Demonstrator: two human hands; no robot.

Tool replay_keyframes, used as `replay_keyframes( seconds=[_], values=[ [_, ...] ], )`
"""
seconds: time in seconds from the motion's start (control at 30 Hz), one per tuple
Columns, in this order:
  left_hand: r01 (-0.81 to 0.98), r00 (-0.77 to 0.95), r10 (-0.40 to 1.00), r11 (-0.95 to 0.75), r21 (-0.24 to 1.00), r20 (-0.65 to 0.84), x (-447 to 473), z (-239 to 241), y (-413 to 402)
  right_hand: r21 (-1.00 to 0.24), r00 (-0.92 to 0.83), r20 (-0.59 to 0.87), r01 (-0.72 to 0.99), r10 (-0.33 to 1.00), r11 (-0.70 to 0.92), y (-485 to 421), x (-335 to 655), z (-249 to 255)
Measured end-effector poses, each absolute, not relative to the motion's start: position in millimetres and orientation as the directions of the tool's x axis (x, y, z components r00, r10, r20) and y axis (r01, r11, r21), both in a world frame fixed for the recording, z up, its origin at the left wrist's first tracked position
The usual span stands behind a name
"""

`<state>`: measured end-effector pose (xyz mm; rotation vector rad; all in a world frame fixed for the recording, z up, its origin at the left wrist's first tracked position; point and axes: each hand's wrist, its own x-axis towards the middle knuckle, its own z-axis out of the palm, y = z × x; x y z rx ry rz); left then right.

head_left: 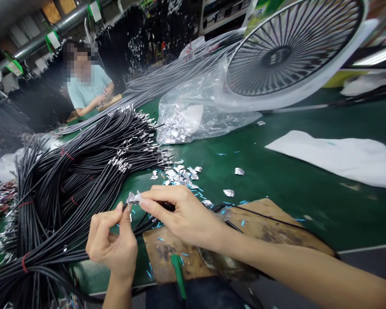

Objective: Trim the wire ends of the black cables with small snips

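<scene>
My left hand (114, 240) is closed, with thumb and forefinger pinching a black cable close to its end. Around that cable end is a crumpled piece of silver foil (131, 197). From the right, my right hand (183, 214) reaches over and pinches the foil-covered end between thumb and fingers. The fingertips of both hands are almost touching. Just beyond them lies a small heap of foil scraps (180, 175) on the green table. Below my right forearm is a worn brown board (167, 257) with blue clippings and a green-handled tool (179, 274) on it.
Bundles of black cables (83, 171) with bare silvery ends fill the left side. A clear plastic bag (193, 116) of foil pieces lies ahead, beside a round fan (276, 56). White paper (337, 154) is at right. Across the table, a person in light blue (88, 86) handles something.
</scene>
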<state>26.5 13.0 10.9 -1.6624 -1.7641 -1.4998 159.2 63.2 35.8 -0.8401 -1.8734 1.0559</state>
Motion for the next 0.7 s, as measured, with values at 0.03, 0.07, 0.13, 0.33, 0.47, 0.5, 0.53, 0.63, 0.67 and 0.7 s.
replay_keyframes(
  seconds=[0.03,0.07,0.13,0.33,0.47,0.5,0.53,0.63,0.67,0.7],
  values=[
    [0.865,-0.284,0.576,-0.19,0.464,0.766,26.8,11.0,12.9,-0.892,-0.448,0.319,0.157,0.835,0.425,63.1,159.2,35.8],
    [0.875,-0.279,0.599,-0.163,0.456,0.75,27.0,11.3,12.7,-0.894,-0.443,0.313,0.161,0.84,0.418,63.0,159.3,35.7],
    [0.894,-0.284,0.636,-0.096,0.439,0.718,26.9,12.5,12.2,-0.9,-0.429,0.303,0.164,0.851,0.404,62.6,159.5,34.9],
    [0.882,-0.286,0.714,-0.065,0.467,0.639,23.1,16.1,12.1,-0.9,-0.383,0.342,0.13,0.858,0.416,63.8,159.9,30.7],
    [0.854,-0.264,0.742,-0.117,0.507,0.616,24.0,15.7,12.2,-0.935,-0.318,0.281,0.121,0.906,0.332,67.2,159.8,29.9],
    [0.849,-0.255,0.743,-0.134,0.511,0.618,25.0,15.0,11.9,-0.939,-0.314,0.275,0.116,0.909,0.324,67.8,159.5,29.6],
    [0.845,-0.245,0.744,-0.151,0.514,0.621,25.9,14.2,11.7,-0.94,-0.313,0.279,0.105,0.908,0.325,68.2,159.2,29.0],
    [0.834,-0.226,0.749,-0.182,0.522,0.623,27.6,10.8,11.3,-0.932,-0.301,0.325,0.059,0.897,0.357,68.0,158.5,26.1],
    [0.827,-0.224,0.758,-0.184,0.531,0.612,27.4,9.6,11.4,-0.926,-0.29,0.349,0.041,0.891,0.376,67.6,158.6,25.1],
    [0.817,-0.222,0.772,-0.186,0.545,0.596,26.6,8.6,11.7,-0.913,-0.283,0.386,0.022,0.878,0.408,67.3,158.7,24.1]
  ],
)
